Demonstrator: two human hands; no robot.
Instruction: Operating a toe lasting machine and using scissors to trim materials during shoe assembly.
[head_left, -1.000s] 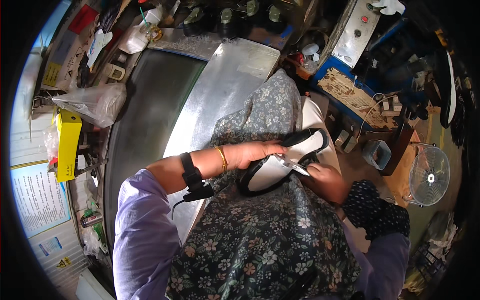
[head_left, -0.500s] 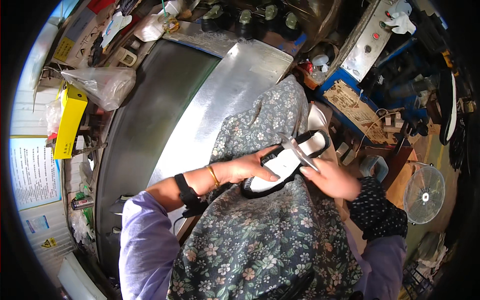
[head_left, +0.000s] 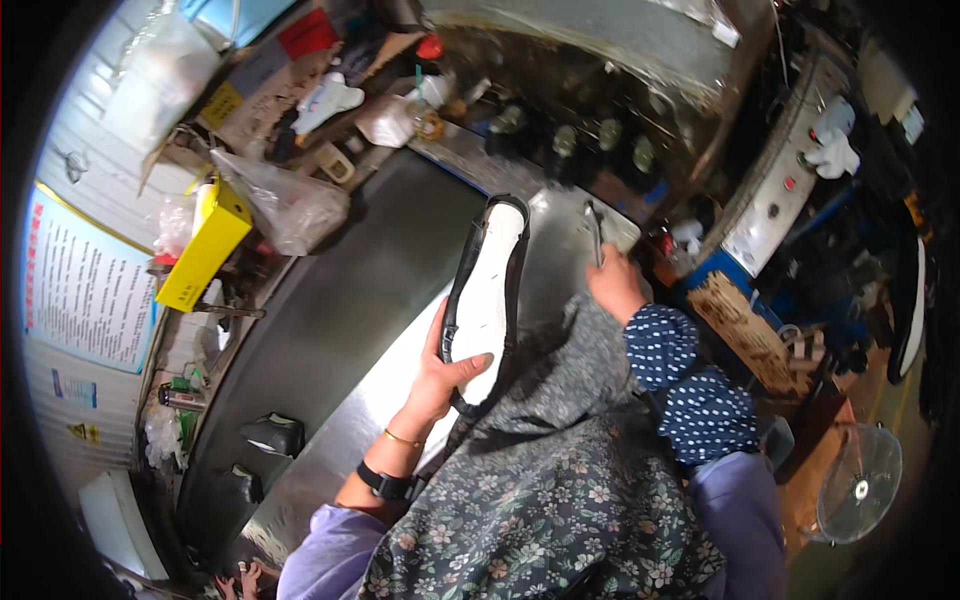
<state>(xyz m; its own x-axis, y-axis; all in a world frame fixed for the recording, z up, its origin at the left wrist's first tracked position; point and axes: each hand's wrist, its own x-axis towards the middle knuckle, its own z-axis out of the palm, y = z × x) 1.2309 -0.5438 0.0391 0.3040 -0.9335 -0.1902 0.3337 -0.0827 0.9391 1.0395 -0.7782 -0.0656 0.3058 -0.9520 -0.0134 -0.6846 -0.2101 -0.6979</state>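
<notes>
Long black shoe with a white bottom (head_left: 488, 290) points away, its near end held in the left hand (head_left: 432, 380). Off to its right, the right hand (head_left: 616, 285) grips a grey metal tool (head_left: 597, 235)

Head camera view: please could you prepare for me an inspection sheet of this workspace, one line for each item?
Surface: shiny metal tabletop beside a dark belt-like surface.
Things in work: black shoe piece, white face toward the camera; metal tool, exact kind unclear.
Clutter: yellow box and clear plastic bag at the left; two dark pieces on the dark surface.
Hands: left hand holds the shoe piece, thumb on its white face; right hand grips the tool.
Cables: possible thin cord at upper right; too small to confirm.
Surroundings: fan and control panel at the right; dark shoes beyond the tabletop.
</notes>
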